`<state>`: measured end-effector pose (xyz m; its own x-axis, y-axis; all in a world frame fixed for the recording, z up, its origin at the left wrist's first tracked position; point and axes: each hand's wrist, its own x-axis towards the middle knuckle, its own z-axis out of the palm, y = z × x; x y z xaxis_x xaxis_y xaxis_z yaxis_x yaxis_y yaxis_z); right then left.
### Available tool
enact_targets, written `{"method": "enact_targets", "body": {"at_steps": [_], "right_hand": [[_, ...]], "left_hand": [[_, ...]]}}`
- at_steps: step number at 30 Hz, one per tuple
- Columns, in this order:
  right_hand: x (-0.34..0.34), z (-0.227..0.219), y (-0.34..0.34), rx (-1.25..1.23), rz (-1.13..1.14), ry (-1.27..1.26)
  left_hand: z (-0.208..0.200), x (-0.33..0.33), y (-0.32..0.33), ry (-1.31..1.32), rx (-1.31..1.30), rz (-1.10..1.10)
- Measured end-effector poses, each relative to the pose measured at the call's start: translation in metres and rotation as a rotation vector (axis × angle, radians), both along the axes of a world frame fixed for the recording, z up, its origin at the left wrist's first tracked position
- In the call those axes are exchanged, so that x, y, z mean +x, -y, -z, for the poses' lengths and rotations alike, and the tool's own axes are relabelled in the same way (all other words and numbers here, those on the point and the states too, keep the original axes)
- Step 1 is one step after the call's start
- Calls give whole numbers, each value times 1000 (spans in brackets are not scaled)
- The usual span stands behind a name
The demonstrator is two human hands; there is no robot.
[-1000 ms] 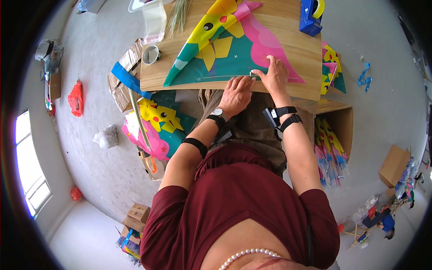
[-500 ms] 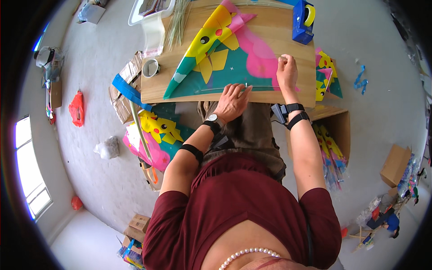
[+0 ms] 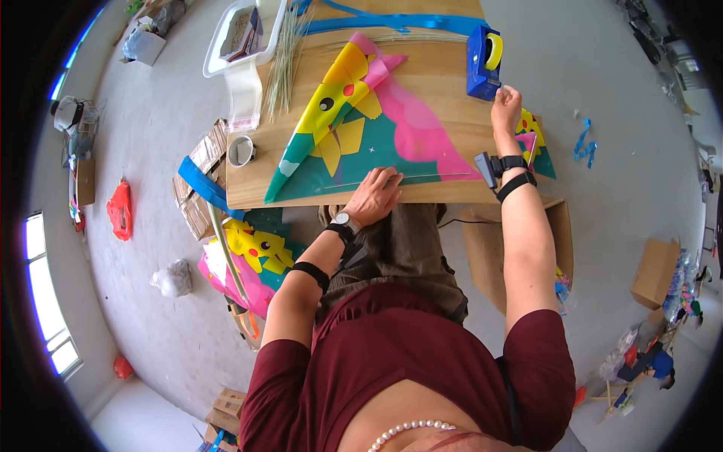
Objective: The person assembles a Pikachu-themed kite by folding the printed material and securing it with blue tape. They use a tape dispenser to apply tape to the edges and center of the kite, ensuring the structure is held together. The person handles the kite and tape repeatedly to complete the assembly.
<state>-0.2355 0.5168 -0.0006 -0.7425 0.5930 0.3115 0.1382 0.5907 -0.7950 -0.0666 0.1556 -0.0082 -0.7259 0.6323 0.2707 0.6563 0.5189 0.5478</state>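
On the wooden table [image 3: 444,75] lies the colourful kite sail [image 3: 361,143], flat, w/ a thin rod along its near edge. Left hand [image 3: 374,197] presses on that edge, fingers spread, grasping nothing. Right hand [image 3: 506,105] touches the blue tape dispenser [image 3: 482,53] at the table's right end; its grip can't be made out, fingertips too small. More kites [image 3: 252,260] on the floor, partly hidden by the table.

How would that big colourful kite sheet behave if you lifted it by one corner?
The kite looks like thin film lying flat on the table, so probably floppy and very light. The left hand presses its edge, hinting it slides easily.
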Motion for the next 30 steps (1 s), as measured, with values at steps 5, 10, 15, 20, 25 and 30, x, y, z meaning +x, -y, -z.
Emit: {"method": "enact_targets", "body": {"at_steps": [5,10,15,20,25,30], "right_hand": [[-38,12,-57,-101,-113,183],[-41,-15,-49,-239,-222,418],[-47,-39,-59,-315,-295,521],[-58,-44,-71,-567,-330,571],[-57,-43,-69,-818,-289,448],[-40,-26,-65,-848,-305,329]], "left_hand": [[-10,-4,6,-65,-17,-154],[-6,1,11,-79,-92,-278],[-6,-1,8,-98,-99,-279],[-7,-3,7,-101,-87,-273],[-6,-2,8,-120,-97,-277],[-7,-2,7,-103,-110,-277]]}}
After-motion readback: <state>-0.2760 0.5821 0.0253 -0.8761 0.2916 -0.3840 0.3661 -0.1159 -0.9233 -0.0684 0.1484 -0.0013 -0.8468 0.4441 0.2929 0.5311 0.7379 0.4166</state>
